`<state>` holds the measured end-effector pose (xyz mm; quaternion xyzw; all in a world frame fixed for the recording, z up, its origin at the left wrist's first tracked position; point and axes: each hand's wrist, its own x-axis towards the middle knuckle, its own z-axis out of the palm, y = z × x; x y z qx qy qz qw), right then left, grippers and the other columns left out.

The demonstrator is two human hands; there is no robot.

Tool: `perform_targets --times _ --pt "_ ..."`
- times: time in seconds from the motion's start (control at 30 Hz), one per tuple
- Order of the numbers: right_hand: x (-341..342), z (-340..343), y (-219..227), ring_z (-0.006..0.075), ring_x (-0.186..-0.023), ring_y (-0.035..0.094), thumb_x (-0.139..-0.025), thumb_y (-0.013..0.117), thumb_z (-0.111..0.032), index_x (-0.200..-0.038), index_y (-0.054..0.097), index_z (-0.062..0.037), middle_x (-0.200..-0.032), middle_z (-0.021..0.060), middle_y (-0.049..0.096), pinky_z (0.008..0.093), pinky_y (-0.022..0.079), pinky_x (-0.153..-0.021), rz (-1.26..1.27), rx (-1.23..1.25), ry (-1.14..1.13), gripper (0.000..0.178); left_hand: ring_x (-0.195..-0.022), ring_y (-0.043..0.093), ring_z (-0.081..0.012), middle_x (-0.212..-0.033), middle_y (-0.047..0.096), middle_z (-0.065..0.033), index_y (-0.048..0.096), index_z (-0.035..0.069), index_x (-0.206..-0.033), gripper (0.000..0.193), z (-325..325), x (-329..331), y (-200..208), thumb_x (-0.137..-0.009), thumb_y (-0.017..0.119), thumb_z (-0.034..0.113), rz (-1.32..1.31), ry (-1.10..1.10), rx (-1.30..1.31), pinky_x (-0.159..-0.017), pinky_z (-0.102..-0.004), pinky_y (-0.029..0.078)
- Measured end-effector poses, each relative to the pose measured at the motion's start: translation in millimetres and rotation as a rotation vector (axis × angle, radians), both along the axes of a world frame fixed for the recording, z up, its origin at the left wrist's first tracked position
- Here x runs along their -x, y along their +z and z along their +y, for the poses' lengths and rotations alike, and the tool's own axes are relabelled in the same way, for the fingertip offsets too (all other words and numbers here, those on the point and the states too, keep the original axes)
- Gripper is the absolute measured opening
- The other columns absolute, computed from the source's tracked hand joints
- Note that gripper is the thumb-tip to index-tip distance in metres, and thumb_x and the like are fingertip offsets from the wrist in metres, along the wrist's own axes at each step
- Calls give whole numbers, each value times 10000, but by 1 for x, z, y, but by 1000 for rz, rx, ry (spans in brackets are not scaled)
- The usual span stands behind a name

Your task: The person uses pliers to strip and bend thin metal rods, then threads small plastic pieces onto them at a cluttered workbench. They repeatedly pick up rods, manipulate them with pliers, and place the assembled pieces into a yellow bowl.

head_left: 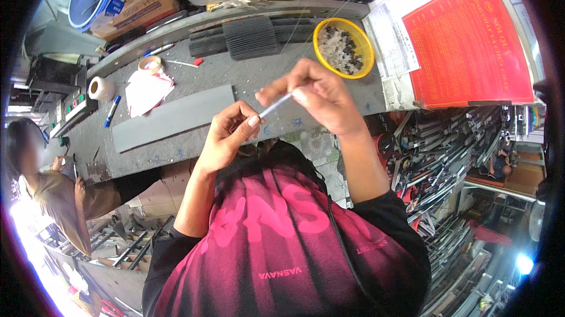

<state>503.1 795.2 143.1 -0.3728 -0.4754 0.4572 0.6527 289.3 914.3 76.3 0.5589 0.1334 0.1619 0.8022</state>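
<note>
Pinching a thin pale rod (275,105) between both hands, left hand (226,134) and right hand (321,96), risks bending it or dropping it onto the tabletop (194,76) beyond.

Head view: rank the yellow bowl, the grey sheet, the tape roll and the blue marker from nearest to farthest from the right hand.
From the right hand:
1. Yellow bowl, just above it on the bench.
2. Grey sheet, to its left.
3. Tape roll, upper left.
4. Blue marker, far left, by the bench edge.
</note>
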Motion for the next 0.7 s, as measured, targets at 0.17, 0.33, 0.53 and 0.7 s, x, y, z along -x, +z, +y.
perform_targets --times 0.17,0.33,0.53,0.7 --pt "-37 -65 32 166 -776 561 -1130 570 -212 -1124 465 -81 -830 59 560 422 570 -814 436 -47 152 168 -840 609 -84 -922 717 -21 712 2 -1025 235 -26 -36 15 -1098 684 224 67 -167 -145 -751 -278 492" --pt "-78 -152 83 135 -650 442 -1097 593 -167 -1128 482 -70 -752 42 484 323 418 -611 -124 -50 -303 151 -870 692 -135 -957 786 -90 775 -18 -1015 206 -41 -72 30 -1067 701 167 64 -321 -337 -790 -319 539" --pt "-120 -288 194 168 -595 409 -1073 631 -218 -1062 569 -81 -718 60 482 348 356 -536 -776 -100 -698 150 -819 710 -251 -929 772 -128 787 1 -998 141 -53 -118 53 -1026 717 120 -46 -478 -543 -758 -359 539" --pt "-85 -363 243 280 -664 604 -1068 674 -307 -1239 535 -70 -1021 231 640 388 521 -508 -1065 -176 -1240 324 -828 689 -352 -917 754 -146 776 -2 -981 93 -64 -151 83 -984 738 82 -161 -540 -795 -753 -403 541"
